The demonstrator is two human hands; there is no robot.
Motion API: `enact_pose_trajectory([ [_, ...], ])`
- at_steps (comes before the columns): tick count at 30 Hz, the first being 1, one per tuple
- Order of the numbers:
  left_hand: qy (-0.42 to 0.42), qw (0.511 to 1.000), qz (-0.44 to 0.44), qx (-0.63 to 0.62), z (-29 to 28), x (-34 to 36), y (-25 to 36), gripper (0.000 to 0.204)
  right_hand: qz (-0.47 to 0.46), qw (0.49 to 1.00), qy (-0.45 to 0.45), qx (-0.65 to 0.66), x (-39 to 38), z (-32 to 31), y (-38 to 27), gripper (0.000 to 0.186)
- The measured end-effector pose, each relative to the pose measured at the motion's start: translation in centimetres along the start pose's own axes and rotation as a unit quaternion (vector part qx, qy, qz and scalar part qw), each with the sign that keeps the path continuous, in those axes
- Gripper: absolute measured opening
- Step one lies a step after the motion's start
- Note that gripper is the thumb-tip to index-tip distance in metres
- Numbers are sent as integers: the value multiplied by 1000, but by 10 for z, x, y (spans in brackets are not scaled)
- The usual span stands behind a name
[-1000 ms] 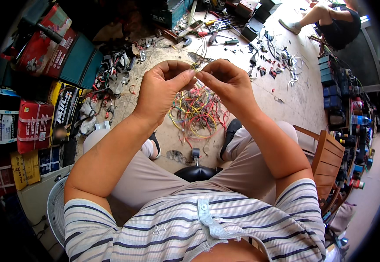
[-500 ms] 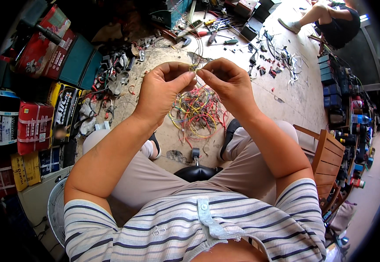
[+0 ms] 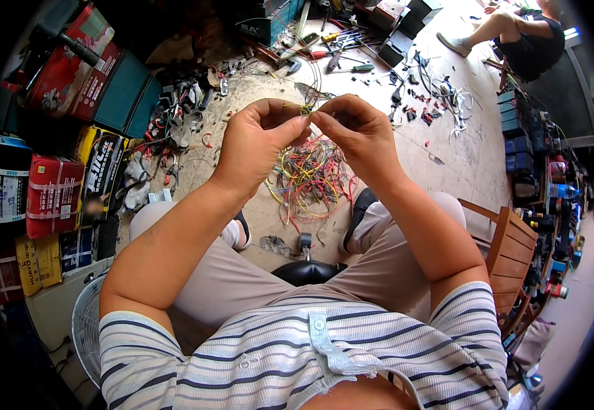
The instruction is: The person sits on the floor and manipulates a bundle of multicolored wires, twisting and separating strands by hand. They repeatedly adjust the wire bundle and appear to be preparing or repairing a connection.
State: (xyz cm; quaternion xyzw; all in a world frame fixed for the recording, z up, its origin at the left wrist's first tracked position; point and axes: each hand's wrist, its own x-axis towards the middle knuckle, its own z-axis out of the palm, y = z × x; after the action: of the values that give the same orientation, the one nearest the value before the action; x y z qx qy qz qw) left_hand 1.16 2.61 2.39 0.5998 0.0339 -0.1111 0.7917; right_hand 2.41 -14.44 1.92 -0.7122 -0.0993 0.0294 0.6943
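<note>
Wire piece (image 3: 306, 109), small, greenish: pinched between your left hand (image 3: 259, 140) and right hand (image 3: 355, 133), fingertips meeting, raised above tangle of coloured wires (image 3: 310, 179) on concrete floor (image 3: 447, 164). Your 2 knees flank tangle; hand tools (image 3: 341, 51) beyond.

Wire tangle (image 3: 310, 181) beneath, boxes (image 3: 51, 184) leftward.

Repair workshop: scattered tools (image 3: 341, 51), wire tangle (image 3: 308, 179).

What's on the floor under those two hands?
A tangle of coloured wires lies on the concrete floor below the left hand and right hand. The hands cover the pile's upper edge; the small piece pinched between the fingertips is too small to identify.
</note>
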Motion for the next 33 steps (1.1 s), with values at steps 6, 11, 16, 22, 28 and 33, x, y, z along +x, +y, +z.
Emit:
enact_pose_trajectory([
  [6, 1, 1000, 8, 0, 0, 1, -3, 14, 4, 1000, -4, 5, -1, 0, -1, 8],
  [11, -6, 1000, 10, 10, 1, 0, -1, 15, 14, 1000, 0, -1, -1, -2, -3, 9],
  [16, -12, 1000, 11, 0, 4, -1, -1, 15, 11, 999, 10, -29, -3, -1, -9, 10],
  [22, -14, 1000, 4, 2, 5, -3, -2, 14, -50, 992, 52, -104, -5, 4, -5, 9],
  [28, -16, 1000, 9, 23, 5, -5, -2, 13, -81, 981, 51, -170, -7, 5, -7, 9],
  [33, -11, 999, 26, 44, 4, -6, -6, 15, -96, 979, 36, -179, -6, 4, -7, 8],
])
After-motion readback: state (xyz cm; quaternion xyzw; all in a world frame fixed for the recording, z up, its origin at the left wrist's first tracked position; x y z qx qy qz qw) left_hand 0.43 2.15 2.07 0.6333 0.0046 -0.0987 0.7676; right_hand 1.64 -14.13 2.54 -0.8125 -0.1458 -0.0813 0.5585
